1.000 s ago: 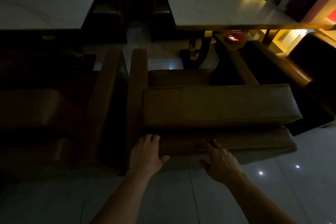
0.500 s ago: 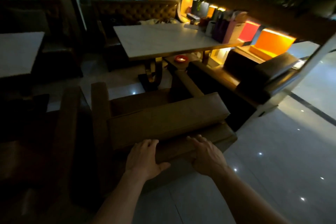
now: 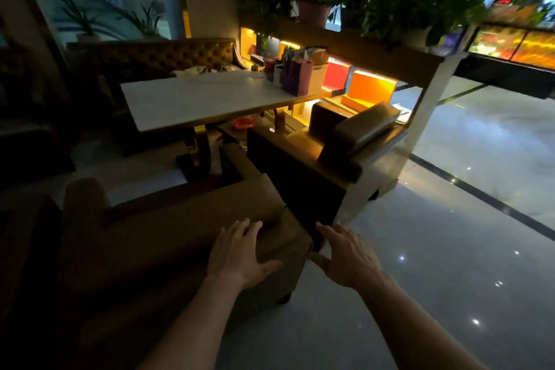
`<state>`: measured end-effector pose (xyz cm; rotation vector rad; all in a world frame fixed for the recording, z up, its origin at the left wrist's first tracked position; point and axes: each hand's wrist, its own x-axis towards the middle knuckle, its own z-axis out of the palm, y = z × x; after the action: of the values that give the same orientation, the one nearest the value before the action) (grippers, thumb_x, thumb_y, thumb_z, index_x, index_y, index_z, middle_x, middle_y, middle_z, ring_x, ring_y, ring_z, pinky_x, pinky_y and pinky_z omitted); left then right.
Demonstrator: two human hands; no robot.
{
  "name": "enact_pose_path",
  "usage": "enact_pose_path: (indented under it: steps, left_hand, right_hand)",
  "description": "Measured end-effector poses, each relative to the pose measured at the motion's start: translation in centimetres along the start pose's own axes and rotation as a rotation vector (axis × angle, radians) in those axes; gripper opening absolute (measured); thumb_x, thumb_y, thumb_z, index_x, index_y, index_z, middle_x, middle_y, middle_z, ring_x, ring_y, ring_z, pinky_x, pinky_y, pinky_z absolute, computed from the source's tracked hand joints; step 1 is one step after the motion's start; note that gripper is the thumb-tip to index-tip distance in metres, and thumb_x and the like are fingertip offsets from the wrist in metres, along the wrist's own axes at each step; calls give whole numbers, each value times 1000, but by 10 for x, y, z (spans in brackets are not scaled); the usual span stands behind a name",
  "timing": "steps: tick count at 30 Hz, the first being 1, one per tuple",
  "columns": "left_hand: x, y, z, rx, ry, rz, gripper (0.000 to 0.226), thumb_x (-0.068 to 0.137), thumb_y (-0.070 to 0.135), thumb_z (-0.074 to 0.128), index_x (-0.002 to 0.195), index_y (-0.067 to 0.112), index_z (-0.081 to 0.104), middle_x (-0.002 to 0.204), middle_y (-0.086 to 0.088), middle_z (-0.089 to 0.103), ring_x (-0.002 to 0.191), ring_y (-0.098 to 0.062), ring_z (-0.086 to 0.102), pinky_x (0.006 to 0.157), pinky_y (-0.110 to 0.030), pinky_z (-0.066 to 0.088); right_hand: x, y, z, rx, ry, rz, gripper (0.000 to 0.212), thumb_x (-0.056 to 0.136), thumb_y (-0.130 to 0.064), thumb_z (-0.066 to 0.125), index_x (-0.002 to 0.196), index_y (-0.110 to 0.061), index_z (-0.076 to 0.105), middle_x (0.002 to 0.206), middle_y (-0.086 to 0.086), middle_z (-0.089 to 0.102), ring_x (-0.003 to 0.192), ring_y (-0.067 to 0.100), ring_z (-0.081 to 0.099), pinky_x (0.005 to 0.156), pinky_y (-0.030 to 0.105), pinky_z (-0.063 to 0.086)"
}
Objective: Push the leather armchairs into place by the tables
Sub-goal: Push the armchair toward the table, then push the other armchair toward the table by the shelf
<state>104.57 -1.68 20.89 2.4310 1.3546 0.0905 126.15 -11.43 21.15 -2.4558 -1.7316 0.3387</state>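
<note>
The left hand (image 3: 240, 252) lies flat on the back of the near armchair (image 3: 180, 237), fingers straight and spread, not wrapped around anything. The right hand (image 3: 348, 258) is spread wide too, just past the chair's back corner at about 3 o'clock from the left hand; whether it touches the chair is hard to tell. The near armchair faces the white table (image 3: 192, 99) at 12 o'clock. A second armchair (image 3: 339, 141) sits at 1 o'clock, beside the table.

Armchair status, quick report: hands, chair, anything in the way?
Left hand flat on near armchair back; right hand open beside its corner. Chair faces table. Second armchair close alongside.
</note>
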Motion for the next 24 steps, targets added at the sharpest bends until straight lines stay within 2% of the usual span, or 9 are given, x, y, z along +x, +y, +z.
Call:
enact_pose_path:
  steps: [6,12,15,24]
  left_hand:
    - [42,87,18,4,35,19,100,77,75,59,155,32,14,165,-1,11,151,-21,3,122,-44,6]
    - [117,140,37,-14,51,40,103,73,77,59,155,34,13,165,-1,12,151,-21,5,122,-45,9]
    - [169,159,49,-34,56,30,103,73,78,60,155,33,14,165,-1,12,151,-22,5,121,-46,11]
    - [346,215,77,-123,-22,35,106,73,78,58,156,31,13,165,-3,13,151,-23,6,122,-47,9]
  right_hand:
    - [18,87,-33,-9,50,15,80,86,-62,56,151,-33,21,144,7,40,129,26,42,104,45,43]
    - [71,148,-44,15,25,33,81,86,-62,56,152,-33,19,158,11,26,143,31,28,114,51,33]
    - [114,183,-50,-2,8,37,81,88,-61,56,153,-34,17,162,12,18,147,32,21,117,51,27]
    - [276,292,-71,-45,-51,52,85,84,-64,59,151,-36,15,160,10,24,143,32,29,113,51,35]
